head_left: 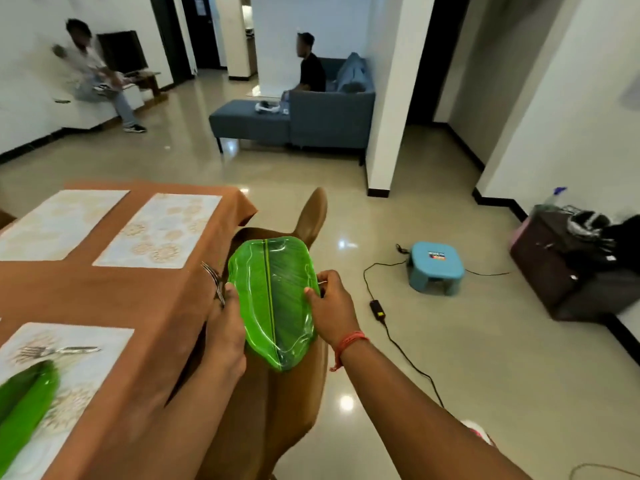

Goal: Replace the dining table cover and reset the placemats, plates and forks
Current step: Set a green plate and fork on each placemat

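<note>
A green leaf-shaped plate point(273, 299) is held over the wooden chair point(304, 223) beside the table. My left hand point(225, 327) grips its left rim and also holds forks point(214, 278). My right hand point(332, 306) grips its right rim. The table wears an orange-brown cover point(104, 289). Two empty patterned placemats point(162, 230) point(59, 223) lie at the far end. A near placemat point(79, 375) carries a fork point(59, 351) and another green leaf plate point(24, 400).
A blue plastic stool point(436, 266) and a black cable with adapter point(377, 308) lie on the glossy floor to the right. A dark case with bags point(575, 268) stands at the right wall. Two people sit beyond, near a grey sofa point(294, 123).
</note>
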